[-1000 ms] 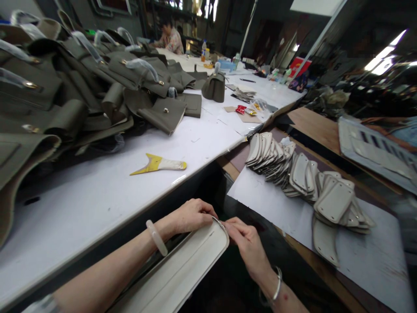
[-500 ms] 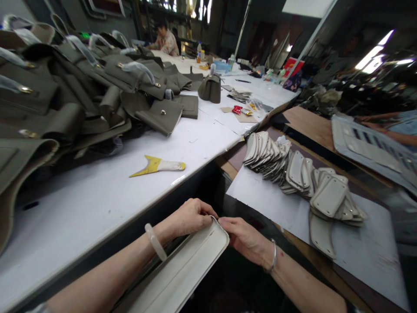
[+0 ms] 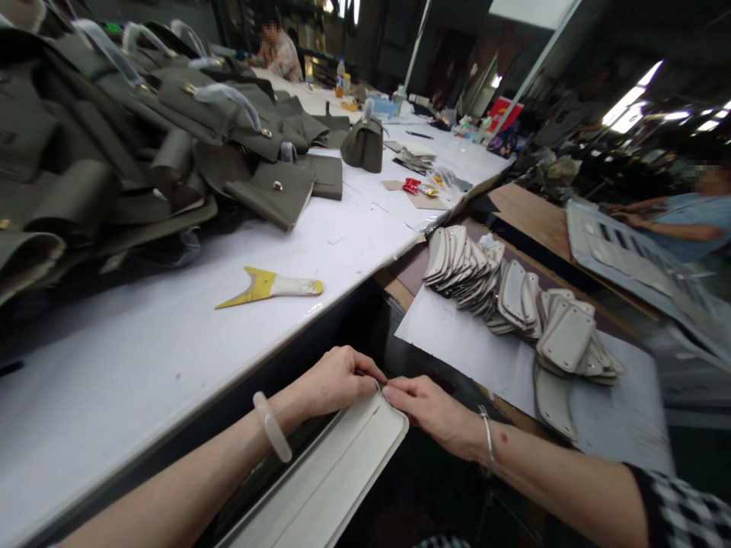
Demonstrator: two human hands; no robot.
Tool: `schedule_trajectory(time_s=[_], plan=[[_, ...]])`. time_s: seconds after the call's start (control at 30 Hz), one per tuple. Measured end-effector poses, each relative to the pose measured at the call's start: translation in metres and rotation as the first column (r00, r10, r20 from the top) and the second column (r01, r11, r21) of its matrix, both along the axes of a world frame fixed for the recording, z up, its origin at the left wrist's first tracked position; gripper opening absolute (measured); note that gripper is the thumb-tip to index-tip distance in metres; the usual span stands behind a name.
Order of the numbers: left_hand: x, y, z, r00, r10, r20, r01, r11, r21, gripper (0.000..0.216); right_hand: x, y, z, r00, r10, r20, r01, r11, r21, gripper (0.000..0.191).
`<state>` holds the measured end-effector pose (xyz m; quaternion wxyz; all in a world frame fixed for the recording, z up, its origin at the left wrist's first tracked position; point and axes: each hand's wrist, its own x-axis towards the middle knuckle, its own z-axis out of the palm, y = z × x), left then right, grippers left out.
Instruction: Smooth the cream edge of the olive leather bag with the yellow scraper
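Observation:
A long pale grey leather panel (image 3: 336,476) with rounded corners lies across my lap below the table edge. My left hand (image 3: 336,377) pinches its far rounded end between thumb and fingers. My right hand (image 3: 428,407) pinches the same end from the right, fingertips touching the left hand's. A pale bangle sits on my left wrist and a thin silver one on my right.
A row of stacked pale grey panels (image 3: 514,297) lies on white paper (image 3: 451,335) to the right. On the white table (image 3: 171,342) are a yellow scraper tool (image 3: 268,285) and a heap of olive bags (image 3: 131,144). Other people sit at the far end and right.
My right hand has slid left along the panel's end until its fingertips meet the left hand. The view has shifted slightly right and down.

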<state>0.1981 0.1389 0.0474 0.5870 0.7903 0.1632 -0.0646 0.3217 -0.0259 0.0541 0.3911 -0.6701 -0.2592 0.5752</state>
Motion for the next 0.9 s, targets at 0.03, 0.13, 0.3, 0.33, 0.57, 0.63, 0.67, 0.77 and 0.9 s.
schedule_trajectory(time_s=[0.03,0.13,0.3,0.33,0.57,0.63,0.67,0.77,0.9], plan=[[0.001,0.0,-0.002,1.0,0.003,-0.001,-0.003,1.0,-0.017,0.031,-0.001,0.0,0.001,0.997,0.015,0.077,-0.015,1.0,-0.004,0.041],[0.003,0.002,-0.007,1.0,-0.002,0.007,0.003,0.998,-0.062,0.03,-0.004,0.004,0.003,0.964,0.066,0.258,-0.057,0.997,-0.042,0.037],[0.003,0.008,-0.012,1.0,-0.008,0.029,0.011,0.997,-0.08,0.03,-0.01,0.014,0.007,0.904,0.111,0.413,-0.07,0.991,-0.111,0.034],[0.003,0.009,-0.012,0.999,-0.013,0.035,0.016,0.997,-0.075,0.031,-0.011,0.015,0.007,0.898,0.113,0.426,-0.069,0.991,-0.117,0.034],[-0.018,0.007,0.004,0.999,-0.013,0.053,0.018,0.995,-0.103,0.054,-0.01,0.013,0.001,0.907,0.093,0.411,-0.083,0.996,-0.042,0.038],[-0.037,0.004,0.01,0.998,0.043,0.053,-0.036,0.992,-0.118,0.061,-0.008,0.01,-0.001,0.929,0.089,0.358,-0.093,0.996,-0.007,0.04],[-0.048,0.002,0.013,0.996,0.074,0.048,-0.067,0.991,-0.117,0.063,-0.007,0.009,-0.002,0.942,0.086,0.324,-0.093,0.996,0.007,0.042],[-0.089,-0.006,0.019,0.985,0.174,0.012,-0.172,0.982,-0.077,0.062,-0.006,0.004,-0.002,0.977,0.073,0.201,-0.081,0.996,0.034,0.05],[-0.141,-0.019,0.022,0.956,0.293,-0.024,-0.293,0.956,0.014,0.053,-0.002,-0.001,-0.001,0.996,0.062,0.065,-0.066,0.996,0.063,0.05]])
